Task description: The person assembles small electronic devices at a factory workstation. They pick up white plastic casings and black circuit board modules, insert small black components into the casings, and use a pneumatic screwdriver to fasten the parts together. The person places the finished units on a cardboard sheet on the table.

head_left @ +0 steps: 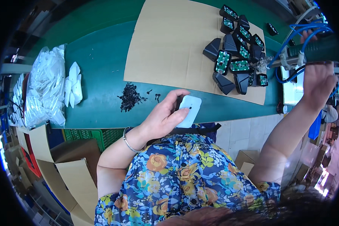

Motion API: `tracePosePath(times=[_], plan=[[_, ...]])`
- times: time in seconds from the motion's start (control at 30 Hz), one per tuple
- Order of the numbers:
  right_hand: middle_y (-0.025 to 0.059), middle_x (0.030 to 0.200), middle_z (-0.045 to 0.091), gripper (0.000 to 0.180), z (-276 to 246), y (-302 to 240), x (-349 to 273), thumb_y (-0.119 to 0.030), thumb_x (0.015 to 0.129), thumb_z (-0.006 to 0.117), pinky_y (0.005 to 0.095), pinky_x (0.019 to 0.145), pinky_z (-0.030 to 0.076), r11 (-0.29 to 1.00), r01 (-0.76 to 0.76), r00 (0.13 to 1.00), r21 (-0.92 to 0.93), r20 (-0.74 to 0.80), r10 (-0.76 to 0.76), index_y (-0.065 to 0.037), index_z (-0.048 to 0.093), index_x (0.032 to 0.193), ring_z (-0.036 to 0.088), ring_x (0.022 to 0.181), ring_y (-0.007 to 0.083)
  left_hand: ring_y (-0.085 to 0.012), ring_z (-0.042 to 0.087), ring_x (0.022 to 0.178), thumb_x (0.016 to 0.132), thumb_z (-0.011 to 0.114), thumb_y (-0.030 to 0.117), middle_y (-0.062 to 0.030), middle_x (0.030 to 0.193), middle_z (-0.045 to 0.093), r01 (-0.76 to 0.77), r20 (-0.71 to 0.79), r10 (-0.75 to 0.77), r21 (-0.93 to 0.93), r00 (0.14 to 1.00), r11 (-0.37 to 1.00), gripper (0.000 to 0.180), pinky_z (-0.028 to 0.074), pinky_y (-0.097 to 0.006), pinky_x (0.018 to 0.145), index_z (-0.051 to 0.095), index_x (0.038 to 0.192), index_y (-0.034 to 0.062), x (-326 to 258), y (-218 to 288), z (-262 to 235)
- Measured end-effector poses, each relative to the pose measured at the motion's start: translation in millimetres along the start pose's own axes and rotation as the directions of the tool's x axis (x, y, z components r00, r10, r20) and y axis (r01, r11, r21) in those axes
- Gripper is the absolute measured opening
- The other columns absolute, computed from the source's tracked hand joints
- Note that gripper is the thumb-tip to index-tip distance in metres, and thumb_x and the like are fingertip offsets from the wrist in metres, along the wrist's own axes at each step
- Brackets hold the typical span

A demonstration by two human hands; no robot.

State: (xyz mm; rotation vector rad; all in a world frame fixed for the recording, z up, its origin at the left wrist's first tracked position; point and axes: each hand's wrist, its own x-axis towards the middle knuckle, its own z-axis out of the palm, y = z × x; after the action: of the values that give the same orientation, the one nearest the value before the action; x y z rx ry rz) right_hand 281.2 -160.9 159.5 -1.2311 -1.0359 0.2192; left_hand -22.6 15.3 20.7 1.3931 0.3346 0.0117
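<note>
My left hand [164, 116] is closed on a white plastic cover [192, 102], its thumb lying across the face beside a small dark spot. I hold it just over the table's front edge. On the right, my right hand [318, 81] is wrapped round a dark green power screwdriver [322, 49] with blue hoses; fingertips show on its far side. Its metal tip end [263, 64] points left, over several black housings with green circuit boards [223, 62]. A heap of small black screws [130, 97] lies left of my left hand, with a few strays beside it.
A cardboard sheet [169, 49] covers much of the green table [98, 71]. At the left stand a clear bag of white plastic parts [45, 86] and a few loose white covers [74, 86]. Below are a green crate [109, 136] and open cardboard boxes [73, 173].
</note>
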Motion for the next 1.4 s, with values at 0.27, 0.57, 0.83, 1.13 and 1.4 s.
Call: tracePosePath(times=[0.27,0.57,0.83,1.13,1.4], plan=[[0.0162,0.104,0.043,0.054,51.3,13.5,35.8,-0.038,0.082,0.052,0.0405,0.082,0.031,0.954,0.027,0.987,0.3,0.143,-0.073,0.002,0.04,0.115,0.041,0.094,0.028,-0.0152,0.059,0.079,0.086,0.046,0.016,-0.0125,0.102,0.056,-0.04,-0.178,-0.013,-0.295,0.984,0.955,0.039,0.052,-0.027,0.06,0.035,0.121,0.0023,-33.5,-22.4,-14.4],[0.0081,0.074,0.048,0.041,122.3,12.8,18.6,-0.035,0.082,0.051,0.0281,0.054,0.037,0.844,-0.002,0.96,0.537,0.237,-0.149,0.0,0.047,0.104,0.042,0.06,0.0179,-0.0192,0.061,0.082,0.086,0.045,0.014,-0.0165,0.101,0.057,-0.045,-0.292,-0.068,-0.365,0.954,0.93,0.039,0.053,-0.029,0.059,0.034,0.122,0.0027,-63.7,-26.6,-24.0],[0.0051,0.057,0.049,0.034,112.5,16.8,23.3,-0.031,0.081,0.052,0.0239,0.039,0.039,0.865,0.04,0.941,0.5,0.272,-0.201,-0.002,0.05,0.1,0.042,0.041,0.0139,-0.0143,0.056,0.088,0.085,0.048,0.014,-0.0088,0.104,0.054,-0.074,-0.303,-0.024,-0.306,0.953,0.949,0.039,0.05,-0.027,0.069,0.039,0.121,0.0023,-53.8,-29.7,-22.4],[0.0072,0.061,0.053,0.04,115.9,8.7,19.2,-0.036,0.083,0.054,0.0243,0.036,0.038,0.834,0.093,0.93,0.544,0.251,-0.267,-0.005,0.047,0.106,0.043,0.039,0.0129,-0.0091,0.055,0.074,0.085,0.052,0.014,-0.0057,0.087,0.057,0.087,-0.145,-0.118,-0.209,0.982,0.974,0.039,0.047,-0.023,0.065,0.041,0.12,0.0009,-11.9,-22.0,-15.0],[0.0097,0.064,0.055,0.036,103.0,12.4,22.9,-0.032,0.083,0.055,0.0237,0.038,0.04,0.803,-0.075,0.884,0.591,0.412,-0.22,-0.002,0.051,0.103,0.046,0.042,0.0136,-0.0094,0.055,0.073,0.086,0.051,0.015,-0.0066,0.087,0.057,0.139,-0.101,-0.183,-0.341,0.978,0.93,0.039,0.048,-0.023,0.062,0.04,0.12,0.0011,7.8,-26.2,-1.4]])
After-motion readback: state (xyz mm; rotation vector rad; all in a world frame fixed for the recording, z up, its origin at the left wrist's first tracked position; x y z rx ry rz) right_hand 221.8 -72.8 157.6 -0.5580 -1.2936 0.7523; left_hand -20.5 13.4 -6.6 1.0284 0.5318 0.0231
